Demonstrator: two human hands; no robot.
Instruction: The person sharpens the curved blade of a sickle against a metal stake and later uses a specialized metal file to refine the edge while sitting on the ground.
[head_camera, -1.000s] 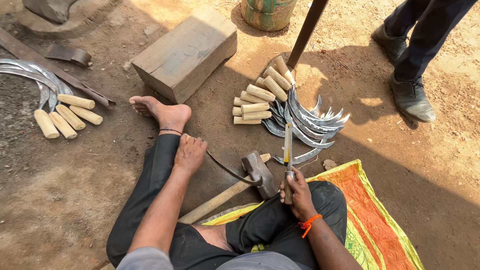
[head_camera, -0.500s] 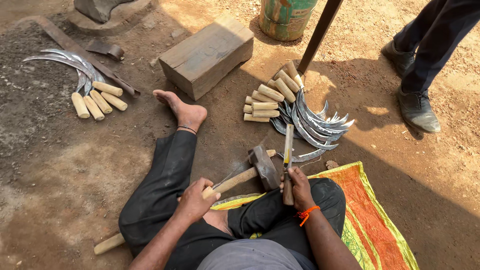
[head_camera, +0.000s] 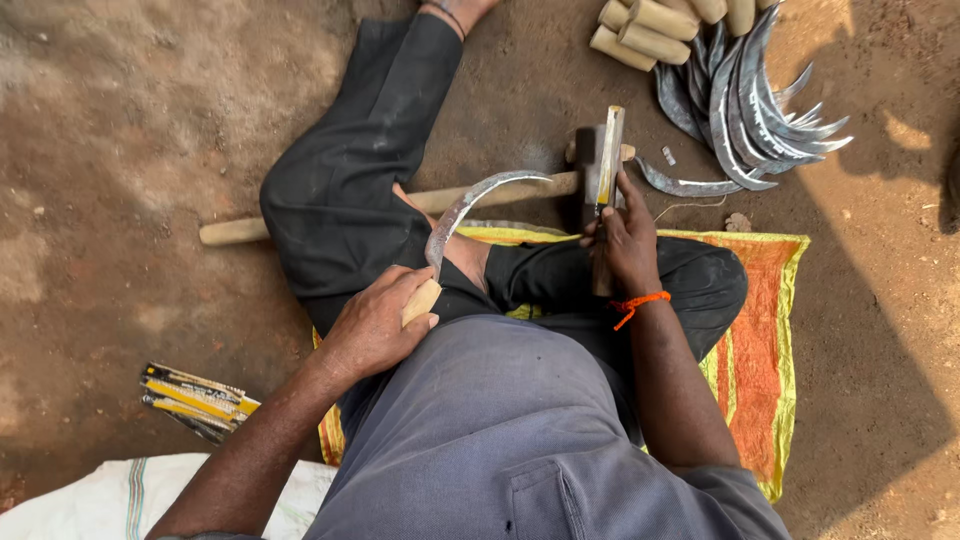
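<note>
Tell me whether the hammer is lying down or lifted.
Lying down: the hammer rests on the dirt, its long wooden handle flat behind the leg. Neither hand grips it.

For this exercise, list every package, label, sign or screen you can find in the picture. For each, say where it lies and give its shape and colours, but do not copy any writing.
Bundle of flat packets: on the bare ground at lower left, beside the left arm; long narrow strips, black with yellow bands.
White sack: bottom left corner, just below the packets; soft woven bag, white with thin green and orange stripes.
No signs or screens are in view.
</note>
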